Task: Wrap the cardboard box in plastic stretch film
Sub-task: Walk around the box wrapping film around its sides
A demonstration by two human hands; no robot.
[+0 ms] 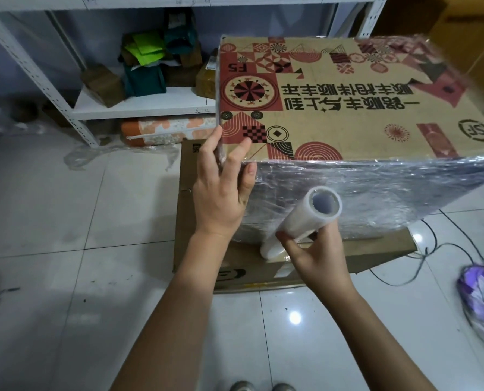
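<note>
Cardboard box (334, 108), the big tan one printed with red and black geometric patterns, sits on top of a plain brown flattened carton (201, 221) laid on the glossy white tiled floor (66, 221), right in front of the person. Wrapping looks well under way: the near side face already wears crinkled, shiny clear film (362, 190), wrinkled into silvery ridges, and there's film gathered round the far right corner too, though it's blurred there. The printed top face looks mostly bare, so I'd judge more passes are needed before this is finished. Left hand (221, 187) is braced on the near left corner, fingers laid along the edge and thumb over the top, pinning bunched film against the cardboard. Right hand (314, 255) has its grip curled round the lower part of the translucent white stretch-film roll (303, 221), a smooth cylinder with a hollow core, tilted up towards us, film running from it to the box's side. Behind, a white metal shelf (139, 105) carries parcels; a dark cable (447, 246) trails on the tiles.
</note>
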